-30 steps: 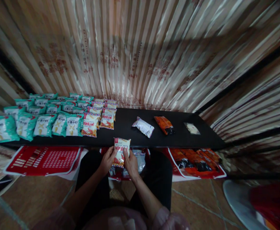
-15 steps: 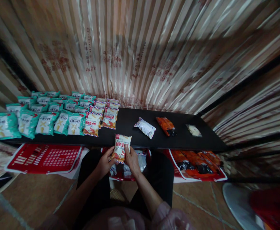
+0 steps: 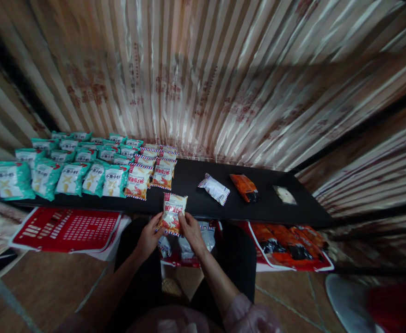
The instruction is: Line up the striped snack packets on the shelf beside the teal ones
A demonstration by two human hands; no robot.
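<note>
Upright between my two hands is an orange-and-white snack bag point(image 3: 174, 213), held above my lap at the shelf's front edge. My left hand point(image 3: 151, 233) grips its left side, and my right hand point(image 3: 191, 231) pinches the right side with the thumb on the front. Just beyond it, similar orange-and-white snack bags point(image 3: 137, 181) stand in two short rows on the black shelf point(image 3: 189, 194). To their left, several rows of teal snack bags point(image 3: 113, 181) stand close together.
A white packet point(image 3: 214, 188), an orange packet point(image 3: 244, 187) and a small clear packet point(image 3: 285, 194) lie apart on the shelf's right half. Below are a red basket point(image 3: 67, 230) at left, another with silvery packets point(image 3: 186, 247), and one with orange packets point(image 3: 286, 243). A striped curtain point(image 3: 196, 83) hangs behind.
The whole view has shifted slightly. Both hands still hold the snack bag, which now sits a little more to the left relative to the shelf items.
</note>
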